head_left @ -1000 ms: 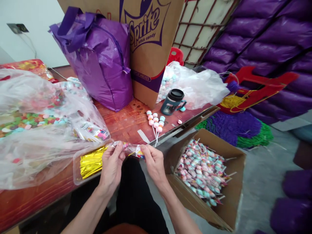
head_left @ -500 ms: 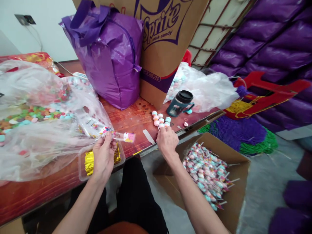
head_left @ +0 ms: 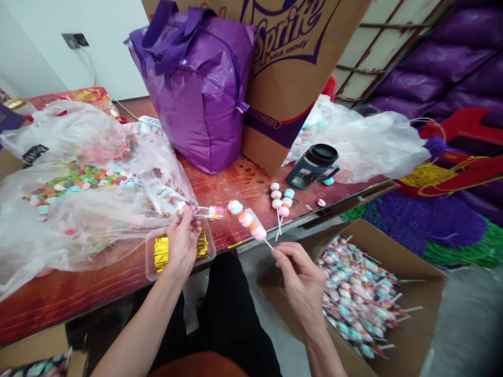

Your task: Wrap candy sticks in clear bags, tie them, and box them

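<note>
My right hand (head_left: 302, 280) pinches the white stick of a marshmallow skewer (head_left: 247, 220), which tilts up and left above the table edge. Its pieces are pink, blue and orange. In my left hand (head_left: 184, 240) is a clear printed plastic sleeve (head_left: 212, 211), its pink end pointing at the skewer but apart from it. Below that hand sits a plastic tub (head_left: 150, 266) of gold twist ties (head_left: 161, 253). Two more marshmallow skewers (head_left: 276, 197) lie crossed on the table, left of a dark teal mug (head_left: 312, 168).
A purple bag (head_left: 196, 99) and a tall carton (head_left: 291, 68) stand at the back of the table (head_left: 220, 189). Clear bags of candy (head_left: 78, 214) cover the left. On the floor at right, an open cardboard box (head_left: 428, 293) holds many wrapped skewers (head_left: 357, 293).
My right hand has lifted one marshmallow skewer off the table and brought it down and left toward the sleeve. My left hand keeps hold of the sleeve. The view has shifted left.
</note>
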Demonstrator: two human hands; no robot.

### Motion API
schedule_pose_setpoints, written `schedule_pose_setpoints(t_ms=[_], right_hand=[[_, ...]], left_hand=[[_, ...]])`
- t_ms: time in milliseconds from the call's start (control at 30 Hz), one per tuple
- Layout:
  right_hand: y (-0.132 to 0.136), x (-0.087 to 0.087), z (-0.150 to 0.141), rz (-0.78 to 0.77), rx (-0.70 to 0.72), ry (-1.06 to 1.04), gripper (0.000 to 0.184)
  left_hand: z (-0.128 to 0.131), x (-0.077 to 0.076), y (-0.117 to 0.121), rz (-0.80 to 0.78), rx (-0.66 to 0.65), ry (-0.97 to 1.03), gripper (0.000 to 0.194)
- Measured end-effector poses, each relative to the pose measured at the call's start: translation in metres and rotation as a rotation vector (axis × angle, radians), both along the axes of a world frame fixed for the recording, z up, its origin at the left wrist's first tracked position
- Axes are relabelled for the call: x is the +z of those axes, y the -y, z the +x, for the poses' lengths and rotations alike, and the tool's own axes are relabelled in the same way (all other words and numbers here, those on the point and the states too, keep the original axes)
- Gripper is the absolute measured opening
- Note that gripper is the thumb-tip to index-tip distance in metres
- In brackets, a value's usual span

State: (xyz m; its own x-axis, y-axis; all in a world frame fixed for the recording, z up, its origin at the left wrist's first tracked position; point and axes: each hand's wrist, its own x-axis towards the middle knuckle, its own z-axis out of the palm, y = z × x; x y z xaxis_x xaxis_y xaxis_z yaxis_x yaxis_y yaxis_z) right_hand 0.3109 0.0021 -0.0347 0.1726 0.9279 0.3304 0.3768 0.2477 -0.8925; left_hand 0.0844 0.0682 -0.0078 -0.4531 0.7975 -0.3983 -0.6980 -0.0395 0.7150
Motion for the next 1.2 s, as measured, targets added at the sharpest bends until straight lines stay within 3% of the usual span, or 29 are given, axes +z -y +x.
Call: schedule_pose_setpoints(t_ms=[267, 433, 800, 1100, 1200], right_hand=[[0.003, 0.004, 0.016, 0.171, 0.087, 0.234, 0.011], [0.004, 0.01, 0.022, 0.201, 0.089, 0.35, 0.011], [0.005, 0.016, 0.016, 0.192, 0.08, 0.319, 0.01], [0.009, 0.017, 0.013, 0.19, 0.026, 0.28, 0.008], [0.011, 0.015, 0.014, 0.154, 0.014, 0.261, 0.008]], left_hand=[[0.0, -0.001, 0.001, 0.023, -0.05, -0.019, 0.049], [-0.002, -0.003, 0.001, 0.071, -0.049, -0.117, 0.044], [-0.01, -0.004, 0.002, 0.049, -0.087, -0.239, 0.047], [-0.011, -0.006, 0.003, 0.035, -0.032, -0.205, 0.049], [-0.01, -0.007, 0.003, 0.051, -0.077, -0.186, 0.047]])
